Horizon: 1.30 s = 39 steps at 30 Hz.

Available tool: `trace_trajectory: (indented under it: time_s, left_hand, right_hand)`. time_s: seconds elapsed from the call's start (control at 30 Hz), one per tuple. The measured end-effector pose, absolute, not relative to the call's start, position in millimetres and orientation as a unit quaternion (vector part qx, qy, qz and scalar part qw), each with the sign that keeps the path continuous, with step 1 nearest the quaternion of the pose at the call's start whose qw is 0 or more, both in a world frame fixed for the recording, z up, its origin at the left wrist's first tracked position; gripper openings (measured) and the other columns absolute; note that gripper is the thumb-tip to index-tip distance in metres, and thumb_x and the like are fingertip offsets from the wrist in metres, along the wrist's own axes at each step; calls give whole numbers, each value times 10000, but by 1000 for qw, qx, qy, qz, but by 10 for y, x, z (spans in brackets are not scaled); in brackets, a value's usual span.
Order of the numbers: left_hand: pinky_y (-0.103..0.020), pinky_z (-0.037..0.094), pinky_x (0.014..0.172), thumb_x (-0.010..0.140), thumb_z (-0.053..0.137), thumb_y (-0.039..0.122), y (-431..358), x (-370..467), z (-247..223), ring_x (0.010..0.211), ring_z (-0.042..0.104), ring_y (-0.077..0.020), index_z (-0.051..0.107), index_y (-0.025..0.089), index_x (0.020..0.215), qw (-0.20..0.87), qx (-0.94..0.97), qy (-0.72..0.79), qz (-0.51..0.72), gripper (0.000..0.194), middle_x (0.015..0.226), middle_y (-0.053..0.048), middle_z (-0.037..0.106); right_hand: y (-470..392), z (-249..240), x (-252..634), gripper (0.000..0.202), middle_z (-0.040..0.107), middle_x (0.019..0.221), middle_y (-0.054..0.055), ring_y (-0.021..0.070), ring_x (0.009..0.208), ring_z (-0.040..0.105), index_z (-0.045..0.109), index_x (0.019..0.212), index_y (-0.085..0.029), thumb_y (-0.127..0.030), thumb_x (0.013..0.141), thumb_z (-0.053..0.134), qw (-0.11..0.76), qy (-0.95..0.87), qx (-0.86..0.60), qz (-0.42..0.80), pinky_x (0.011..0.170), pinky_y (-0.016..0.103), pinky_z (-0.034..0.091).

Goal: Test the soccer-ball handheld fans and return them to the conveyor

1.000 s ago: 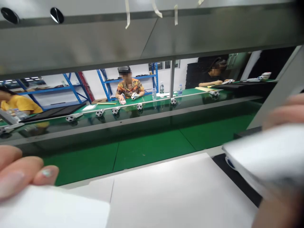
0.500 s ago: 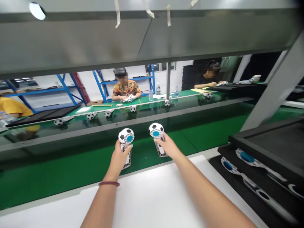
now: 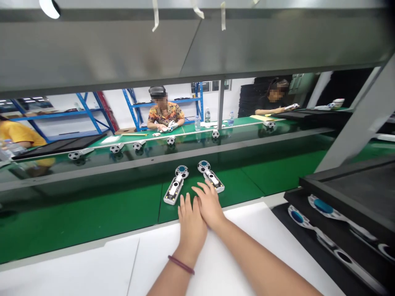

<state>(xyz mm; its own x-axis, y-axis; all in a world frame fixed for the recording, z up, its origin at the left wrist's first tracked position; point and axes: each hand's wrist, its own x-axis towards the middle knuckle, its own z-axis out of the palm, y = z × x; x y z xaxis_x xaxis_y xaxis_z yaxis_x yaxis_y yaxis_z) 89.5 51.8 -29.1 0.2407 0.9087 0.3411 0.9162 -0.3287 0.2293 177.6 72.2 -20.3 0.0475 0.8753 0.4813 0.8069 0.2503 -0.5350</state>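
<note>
Two soccer-ball-headed device housings lie on the green belt in front of me, their inner parts showing. The left housing (image 3: 174,189) slants with its round, blue-centred head away from me. The right housing (image 3: 214,180) leans the other way. My left hand (image 3: 191,220) rests at the belt's near edge just below the left housing, fingers stretched out and holding nothing. Crossing close against it, my right hand (image 3: 211,203) has its fingers spread, their tips near the lower part of the right housing. Whether they touch it I cannot tell.
A white work surface (image 3: 166,263) lies before the green belt (image 3: 123,209). Black foam trays (image 3: 348,181) with similar parts stand at right. Beyond, several soccer-ball pieces (image 3: 171,140) sit along a second belt, where co-workers (image 3: 166,113) sit. A metal panel (image 3: 123,49) hangs overhead.
Both hands have let go of the two housings, which now lie flat on the belt. My hands have drawn back toward me and come together.
</note>
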Motion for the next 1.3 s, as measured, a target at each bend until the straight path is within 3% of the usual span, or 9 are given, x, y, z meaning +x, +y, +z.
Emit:
trace_trajectory:
  time_s: [0.17,0.33,0.53,0.67,0.8,1.0,1.3]
  left_hand:
    - [-482,251,1013,815,355,191,99,787,-382,1291,172,-336,327,60,1323,-15,-787,-595,-162,525,1385,-175,293]
    - [-487,288,998,791,421,320,-249,707,-626,1230,339,-308,479,157,1240,-13,-806,-572,-150,481,1320,-119,417]
    - [-528,276,973,699,534,402,-143,803,-984,1219,332,-362,555,104,1164,99,-774,-595,-190,553,1286,-195,430]
    - [-542,262,975,716,505,452,-159,805,-944,1230,306,-374,555,97,1164,91,-779,-592,-185,573,1293,-204,417]
    - [-544,292,965,789,419,438,-185,746,-772,1248,275,-369,459,100,1253,37,-810,-567,-146,575,1336,-201,352]
    - [-564,238,995,815,381,380,-226,809,-528,1269,221,-360,406,100,1286,-14,-803,-582,-125,549,1352,-195,326]
    - [-590,180,993,782,440,301,-304,976,-457,1258,215,-400,413,-7,1255,28,-783,-610,-118,566,1316,-279,342]
  right_hand:
    - [602,-163,1595,384,556,1115,60,223,1159,362,563,1107,-207,-90,774,415,413,-727,-533,131,996,406,296]
    - [495,-195,1484,314,592,1013,47,185,1013,490,611,1012,-204,-113,751,462,400,-754,-434,288,920,324,384]
    - [625,-211,1543,247,633,918,57,176,901,584,600,909,-175,-282,846,386,478,-585,-460,467,817,306,441]
    - [659,-164,1522,258,651,868,54,181,878,590,595,894,-168,-313,847,387,476,-567,-488,462,815,315,431]
    - [590,-148,1532,247,648,836,46,170,835,595,599,887,-171,-294,843,390,473,-593,-486,435,781,296,445]
    - [544,-204,1521,211,626,924,43,198,966,521,633,874,-198,-188,799,436,441,-662,-532,291,874,338,403]
    - [510,-225,1590,237,614,966,35,171,1015,491,629,918,-198,-149,785,439,435,-683,-507,294,931,332,359]
